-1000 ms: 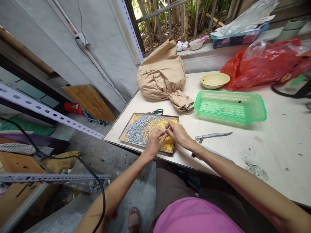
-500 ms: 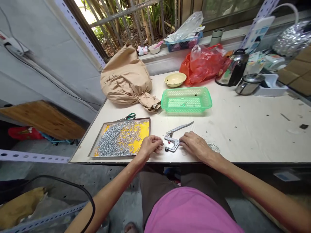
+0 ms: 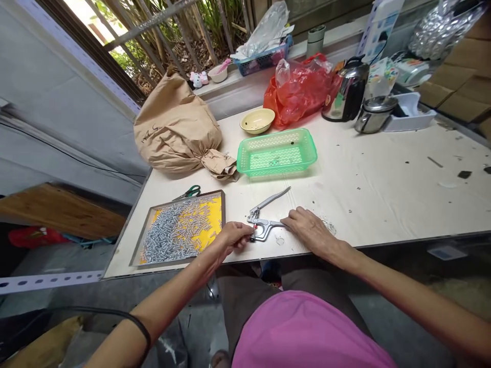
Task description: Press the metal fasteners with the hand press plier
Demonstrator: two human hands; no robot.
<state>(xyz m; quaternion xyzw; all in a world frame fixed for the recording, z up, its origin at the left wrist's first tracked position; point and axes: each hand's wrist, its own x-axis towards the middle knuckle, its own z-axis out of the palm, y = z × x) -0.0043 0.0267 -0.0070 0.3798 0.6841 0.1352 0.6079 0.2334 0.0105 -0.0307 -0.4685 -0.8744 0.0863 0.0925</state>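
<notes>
Silver snap-fastener pliers (image 3: pixel 264 228) lie on the table with their handles spread. My right hand (image 3: pixel 309 228) has its fingertips closed on the end of the lower handle. At the jaw end, near its red part, my left hand (image 3: pixel 235 236) is pinched; whatever is between thumb and finger is too small or hidden to make out. Left of that hand is a shallow tray (image 3: pixel 223 209) with a yellow bottom, heaped with many small silvery cylindrical pieces (image 3: pixel 169 232).
Green-handled scissors (image 3: pixel 192 191) lie behind the tray. Further back are a green plastic basket (image 3: pixel 278 166), a cream bowl (image 3: pixel 257 121), a tied brown sack (image 3: pixel 178 133) and a red plastic bag (image 3: pixel 299 92). A kettle (image 3: pixel 347 89) and metal pot (image 3: pixel 374 115) stand back right.
My left hand has come to the jaws of the pliers. My right hand now sits at the handle's far end, with more of the handle showing. The camera view has shifted and tilted.
</notes>
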